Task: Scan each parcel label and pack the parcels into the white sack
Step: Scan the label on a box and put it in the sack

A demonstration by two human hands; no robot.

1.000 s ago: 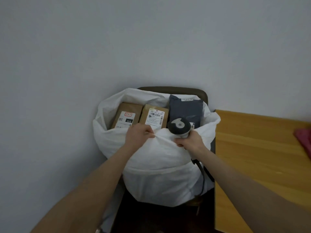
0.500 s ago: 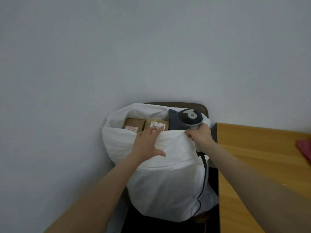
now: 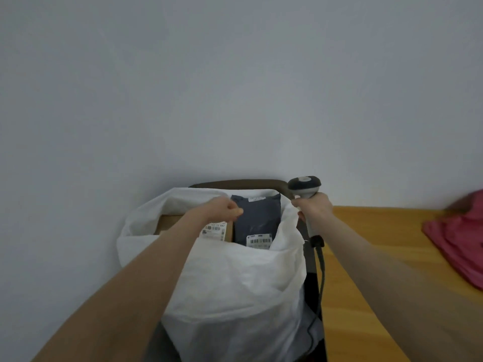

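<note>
White sack point(image 3: 235, 283) open at the top, propped on a dark chair point(image 3: 235, 183) against the wall point(image 3: 235, 87), mouth spread between left hand point(image 3: 222, 209) and right hand point(image 3: 313, 209). Inside, upright and side by side: a dark grey mailer parcel point(image 3: 257, 218) with a barcode label low on its face, just right of the left hand, and a brown cardboard parcel point(image 3: 228, 231) with a white label directly below that hand; edge of another brown box point(image 3: 167, 221) further left, mostly hidden by the sack's rim. Reaching in over the parcels, the left hand with fingers curled tight at the mailer's upper left corner; impossible to tell whether anything is pinched. Wrapped round the handle of a barcode scanner point(image 3: 304, 184), the right hand, scanner head up above the fist, sack's right rim touching the fingers. Scanner cable point(image 3: 321, 270) hanging below that hand beside the sack. Wooden surface point(image 3: 366, 257) to the right of the right hand, pink cloth point(image 3: 460, 239) further right again.
</note>
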